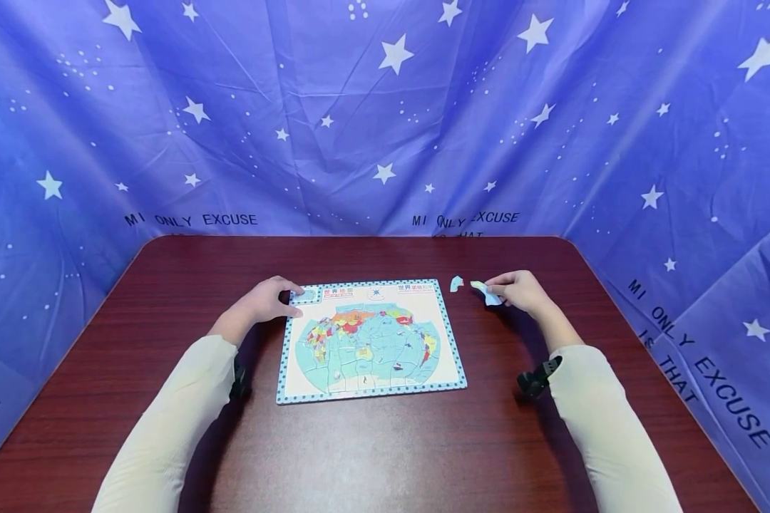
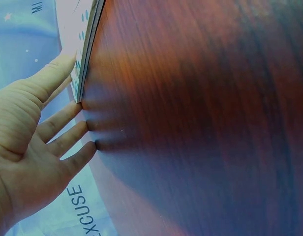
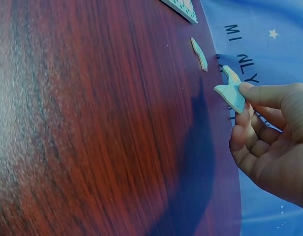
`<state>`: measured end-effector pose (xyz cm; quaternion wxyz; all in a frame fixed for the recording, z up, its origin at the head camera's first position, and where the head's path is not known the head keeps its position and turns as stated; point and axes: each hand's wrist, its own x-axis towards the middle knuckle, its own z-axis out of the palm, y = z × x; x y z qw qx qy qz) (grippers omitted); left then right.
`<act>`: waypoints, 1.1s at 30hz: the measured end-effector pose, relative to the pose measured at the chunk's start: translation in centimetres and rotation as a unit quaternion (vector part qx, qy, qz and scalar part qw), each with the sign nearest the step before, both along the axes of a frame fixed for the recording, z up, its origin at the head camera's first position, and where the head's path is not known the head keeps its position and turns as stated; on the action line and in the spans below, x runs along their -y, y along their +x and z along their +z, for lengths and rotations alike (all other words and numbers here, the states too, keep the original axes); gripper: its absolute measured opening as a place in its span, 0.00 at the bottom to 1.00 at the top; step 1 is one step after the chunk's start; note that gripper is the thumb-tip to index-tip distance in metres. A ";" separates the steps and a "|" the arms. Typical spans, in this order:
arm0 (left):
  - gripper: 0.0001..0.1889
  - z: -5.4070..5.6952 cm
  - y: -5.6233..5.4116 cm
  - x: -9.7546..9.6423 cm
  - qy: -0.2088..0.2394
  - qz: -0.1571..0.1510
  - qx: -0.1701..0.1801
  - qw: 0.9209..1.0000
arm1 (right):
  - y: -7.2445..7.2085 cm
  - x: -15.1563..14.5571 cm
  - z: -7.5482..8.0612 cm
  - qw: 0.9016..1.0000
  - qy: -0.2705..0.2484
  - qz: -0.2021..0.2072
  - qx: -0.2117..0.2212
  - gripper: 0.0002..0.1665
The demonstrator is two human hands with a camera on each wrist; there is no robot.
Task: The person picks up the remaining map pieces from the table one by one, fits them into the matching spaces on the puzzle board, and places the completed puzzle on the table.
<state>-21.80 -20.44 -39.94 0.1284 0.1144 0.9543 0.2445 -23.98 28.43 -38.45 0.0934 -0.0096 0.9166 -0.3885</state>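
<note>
A world map jigsaw puzzle (image 1: 371, 345) lies flat on the table, its map part made of many fitted pieces inside a blue dotted border. My left hand (image 1: 271, 300) is at its far left corner, thumb resting on the border and the other fingers spread fairly straight around the corner. My right hand (image 3: 277, 130) pinches a pale blue puzzle piece (image 3: 232, 93) with a yellowish patch between thumb and fingertips, raised above the table to the right of the puzzle. Between that hand and the puzzle, a second loose puzzle piece (image 1: 456, 284) lies on the tabletop.
The dark red wooden table (image 1: 372, 456) reaches back to a blue curtain (image 1: 334, 142) with white stars and printed words. Dark wrist devices (image 1: 535, 380) sit at both sleeve cuffs.
</note>
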 end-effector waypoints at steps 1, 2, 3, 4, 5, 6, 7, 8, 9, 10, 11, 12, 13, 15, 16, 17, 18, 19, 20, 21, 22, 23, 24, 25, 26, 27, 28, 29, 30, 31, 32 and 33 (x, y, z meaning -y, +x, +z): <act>0.26 0.0 0.0 0.0 0.000 0.000 0.000 1.000 | 0.0 0.1 0.0 1.000 -0.002 0.000 0.001 0.17; 0.26 0.0 0.0 0.0 0.000 0.000 -0.001 1.000 | 0.0 0.1 0.0 1.000 -0.003 0.000 0.001 0.17; 0.26 -0.1 0.0 0.0 0.000 -0.001 -0.001 1.000 | 0.0 0.2 0.0 1.000 -0.004 0.000 0.001 0.17; 0.26 -0.1 0.0 0.0 0.000 -0.001 -0.001 1.000 | 0.1 0.3 0.1 1.000 -0.005 -0.001 0.001 0.17; 0.26 -0.1 0.0 0.0 0.000 -0.001 -0.001 1.000 | 0.1 0.4 0.1 1.000 -0.006 0.000 0.000 0.17; 0.26 -0.1 0.0 0.0 0.000 -0.001 -0.001 1.000 | 0.1 0.4 0.1 1.000 -0.006 0.000 -0.001 0.17; 0.26 -0.1 0.0 0.0 0.000 -0.001 -0.002 1.000 | 0.1 0.4 0.1 1.000 -0.006 -0.001 0.000 0.17; 0.26 -0.1 0.0 0.0 0.000 -0.001 -0.002 1.000 | 0.1 0.5 0.1 1.000 -0.006 0.000 0.000 0.17; 0.26 -0.1 0.0 0.0 0.001 0.000 -0.002 1.000 | 0.1 0.5 0.0 1.000 -0.005 -0.001 0.000 0.17; 0.26 -0.1 -0.1 0.0 0.001 0.000 -0.003 1.000 | 0.1 0.5 0.0 1.000 -0.005 -0.001 0.001 0.17; 0.26 -0.1 -0.1 0.0 0.001 0.000 -0.004 1.000 | 0.0 0.5 0.0 1.000 -0.005 -0.001 0.001 0.17; 0.26 -0.1 -0.1 -0.1 0.001 0.001 -0.004 1.000 | 0.0 0.5 -0.1 1.000 -0.005 -0.001 0.002 0.17; 0.26 -0.1 -0.1 -0.1 0.001 0.001 -0.005 1.000 | 0.0 0.6 -0.1 1.000 -0.004 0.000 0.003 0.17; 0.26 0.0 -0.1 -0.1 0.001 0.002 -0.005 1.000 | -0.1 0.7 -0.1 1.000 -0.003 0.000 0.003 0.17; 0.26 0.0 -0.1 -0.1 0.001 0.003 -0.005 1.000 | -0.1 0.7 -0.1 1.000 -0.002 0.001 0.003 0.17; 0.26 0.0 -0.1 -0.1 0.001 0.004 -0.005 1.000 | -0.1 0.8 -0.1 1.000 -0.002 0.001 0.003 0.17; 0.26 0.0 -0.1 -0.1 0.001 0.004 -0.005 1.000 | -0.1 0.9 -0.1 1.000 -0.001 0.002 0.002 0.17; 0.26 0.0 -0.1 -0.1 0.000 0.004 -0.005 1.000 | -0.1 0.9 -0.1 1.000 -0.001 0.001 0.003 0.17; 0.26 0.0 -0.1 -0.1 0.000 0.005 -0.004 1.000 | -0.1 1.0 -0.1 1.000 -0.001 0.001 0.002 0.17; 0.26 0.0 -0.1 -0.1 0.000 0.004 -0.003 1.000 | -0.1 1.1 -0.1 1.000 -0.002 0.000 0.002 0.17; 0.26 0.0 0.0 -0.1 0.000 0.004 -0.002 1.000 | -0.1 1.1 -0.1 1.000 -0.003 0.000 0.001 0.17; 0.26 0.0 0.0 -0.1 0.000 0.004 0.000 1.000 | -0.1 1.2 -0.1 1.000 -0.004 0.001 0.001 0.17; 0.26 0.0 0.0 -0.1 0.000 0.004 0.000 1.000 | -0.2 1.2 -0.1 1.000 -0.005 0.001 0.000 0.17; 0.26 0.0 0.0 -0.1 0.000 0.005 0.000 1.000 | -0.2 1.3 -0.1 1.000 -0.006 0.002 0.000 0.17; 0.26 0.0 0.0 -0.1 0.000 0.005 0.000 1.000 | -0.2 1.3 -0.1 1.000 -0.006 0.003 0.000 0.17; 0.26 0.0 0.0 -0.1 0.000 0.005 0.000 1.000 | -0.2 1.4 -0.1 1.000 -0.007 0.003 0.000 0.17; 0.26 -0.1 0.0 -0.1 0.000 0.006 -0.001 1.000 | -0.2 1.5 -0.1 1.000 -0.007 0.004 0.001 0.17; 0.26 -0.1 0.0 -0.1 0.000 0.006 -0.001 1.000 | -0.3 1.5 -0.1 1.000 -0.007 0.006 0.002 0.17; 0.26 -0.1 0.0 0.0 0.000 0.005 -0.001 1.000 | -0.3 1.6 -0.1 1.000 -0.006 0.007 0.003 0.17; 0.26 -0.1 0.0 0.0 0.000 0.004 -0.002 1.000 | -0.2 1.7 -0.1 1.000 -0.007 0.009 0.004 0.17; 0.26 -0.1 0.0 0.0 0.000 0.002 -0.002 1.000 | -0.2 1.7 0.0 1.000 -0.007 0.009 0.005 0.16; 0.26 -0.1 -0.1 0.0 0.000 0.000 -0.003 1.000 | -0.2 1.8 0.0 1.000 -0.008 0.011 0.006 0.17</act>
